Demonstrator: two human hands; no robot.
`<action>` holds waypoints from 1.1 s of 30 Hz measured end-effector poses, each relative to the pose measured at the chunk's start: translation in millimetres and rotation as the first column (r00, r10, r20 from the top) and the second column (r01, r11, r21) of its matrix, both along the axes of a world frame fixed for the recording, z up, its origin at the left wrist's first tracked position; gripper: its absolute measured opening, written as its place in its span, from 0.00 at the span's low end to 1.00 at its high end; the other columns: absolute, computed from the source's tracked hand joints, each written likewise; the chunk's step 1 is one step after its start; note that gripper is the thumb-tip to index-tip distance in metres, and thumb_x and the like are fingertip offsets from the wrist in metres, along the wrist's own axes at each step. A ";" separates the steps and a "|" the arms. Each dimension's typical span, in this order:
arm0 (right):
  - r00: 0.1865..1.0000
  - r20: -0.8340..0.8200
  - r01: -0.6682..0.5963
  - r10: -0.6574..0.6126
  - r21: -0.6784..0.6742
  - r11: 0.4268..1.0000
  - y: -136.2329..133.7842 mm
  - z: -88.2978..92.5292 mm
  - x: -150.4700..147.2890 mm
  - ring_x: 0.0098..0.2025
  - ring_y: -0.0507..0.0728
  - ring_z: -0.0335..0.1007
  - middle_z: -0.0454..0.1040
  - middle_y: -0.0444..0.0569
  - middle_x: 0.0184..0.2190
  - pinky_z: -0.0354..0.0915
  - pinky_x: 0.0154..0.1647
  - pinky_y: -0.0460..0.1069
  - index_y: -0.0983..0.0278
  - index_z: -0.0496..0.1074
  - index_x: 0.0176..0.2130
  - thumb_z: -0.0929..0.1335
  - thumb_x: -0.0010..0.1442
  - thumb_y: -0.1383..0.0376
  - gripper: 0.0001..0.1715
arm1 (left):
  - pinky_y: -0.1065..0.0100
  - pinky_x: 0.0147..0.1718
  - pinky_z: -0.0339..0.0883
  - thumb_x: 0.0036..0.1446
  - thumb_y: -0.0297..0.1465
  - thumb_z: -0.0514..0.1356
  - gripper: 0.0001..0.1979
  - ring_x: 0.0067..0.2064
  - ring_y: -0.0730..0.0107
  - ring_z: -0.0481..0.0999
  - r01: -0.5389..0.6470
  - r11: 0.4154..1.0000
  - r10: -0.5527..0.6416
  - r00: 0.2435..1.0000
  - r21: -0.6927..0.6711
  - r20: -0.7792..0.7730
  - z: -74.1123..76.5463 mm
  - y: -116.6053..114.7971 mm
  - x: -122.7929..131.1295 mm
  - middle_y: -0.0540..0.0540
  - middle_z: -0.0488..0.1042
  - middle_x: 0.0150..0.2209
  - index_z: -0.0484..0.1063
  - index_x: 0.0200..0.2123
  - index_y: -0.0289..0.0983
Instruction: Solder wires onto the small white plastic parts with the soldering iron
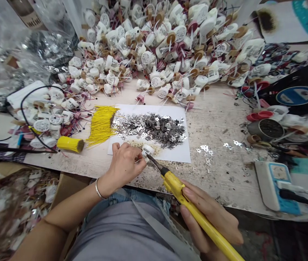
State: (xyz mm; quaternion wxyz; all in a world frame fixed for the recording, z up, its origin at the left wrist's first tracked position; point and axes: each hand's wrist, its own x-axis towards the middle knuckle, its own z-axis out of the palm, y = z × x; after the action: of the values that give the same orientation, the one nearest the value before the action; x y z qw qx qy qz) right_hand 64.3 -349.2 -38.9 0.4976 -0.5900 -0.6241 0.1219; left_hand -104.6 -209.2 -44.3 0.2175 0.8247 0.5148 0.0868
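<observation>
My left hand (128, 161) pinches a small white plastic part (147, 149) over the near edge of a white sheet (182, 152). A yellow soldering iron (178, 190) is gripped in my right hand (208, 214), its dark tip touching or very close to the white part. Behind my left hand, a heap of small silvery metal pieces (151, 127) covers much of the sheet. Beside the heap lies a spread of yellow wires (102, 125). Brownish crumbs (157, 150) are scattered around the part I hold.
White plastic assemblies with thin wires (148, 54) are piled along the back. A bundle of yellow wires (69, 144) lies to the left, near a black cable (23, 103). A power strip (276, 186) and a metal tin (265, 129) stand at right. Loose metal pieces (205, 149) dot the table.
</observation>
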 end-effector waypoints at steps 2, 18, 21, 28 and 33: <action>1.000 -0.002 -0.003 0.003 -0.006 1.000 -0.7 -2.6 -1.1 0.45 0.61 0.76 0.76 0.53 0.47 0.77 0.43 0.55 0.64 0.72 0.49 0.67 0.53 0.77 0.24 | 0.56 0.42 0.52 0.51 0.29 0.59 0.06 0.38 0.61 0.72 -0.003 1.000 0.002 1.000 -0.006 -0.007 0.4 0.0 0.5 0.47 0.77 0.28 0.73 0.23 0.37; 0.998 0.047 -0.058 0.051 0.170 0.984 93.1 -60.7 -26.3 0.51 0.56 0.69 0.62 0.50 0.53 0.75 0.46 0.52 0.62 0.68 0.34 0.67 0.53 0.77 0.11 | 0.68 0.36 0.69 0.62 0.29 0.53 0.09 0.34 0.68 0.76 0.341 0.932 -0.359 0.916 0.121 0.180 -5.3 5.7 -33.9 0.45 0.77 0.32 0.73 0.36 0.37; 0.997 0.061 -0.053 0.044 0.156 0.986 91.6 -59.8 -28.4 0.50 0.55 0.69 0.61 0.50 0.52 0.76 0.43 0.50 0.63 0.66 0.32 0.68 0.53 0.78 0.11 | 0.70 0.34 0.69 0.60 0.28 0.55 0.07 0.32 0.70 0.76 0.169 0.978 -0.196 0.946 0.122 0.260 -8.5 11.0 -32.8 0.46 0.77 0.31 0.73 0.35 0.36; 1.000 0.030 -0.011 0.006 0.169 0.986 74.3 -52.5 -32.1 0.49 0.56 0.70 0.63 0.50 0.50 0.76 0.41 0.49 0.63 0.65 0.30 0.69 0.51 0.78 0.12 | 0.52 0.54 0.56 0.60 0.27 0.56 0.05 0.55 0.58 0.68 0.229 0.967 -0.235 0.971 0.109 0.047 -17.8 30.1 -18.7 0.42 0.75 0.50 0.72 0.35 0.37; 0.995 -0.067 0.087 -0.077 0.159 0.983 68.4 -52.9 -36.8 0.46 0.55 0.71 0.66 0.49 0.47 0.76 0.39 0.49 0.63 0.65 0.28 0.69 0.52 0.78 0.12 | 0.49 0.54 0.51 0.61 0.27 0.54 0.06 0.49 0.60 0.71 0.286 0.957 -0.285 0.958 0.045 -0.020 -12.6 27.4 -19.1 0.44 0.77 0.44 0.71 0.36 0.38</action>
State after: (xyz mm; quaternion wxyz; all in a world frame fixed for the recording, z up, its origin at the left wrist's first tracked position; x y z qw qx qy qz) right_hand 27.5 -280.8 -91.8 0.5671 -0.5691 -0.5915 0.0681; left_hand -123.7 -181.8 -56.9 0.2046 0.8958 0.3898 0.0610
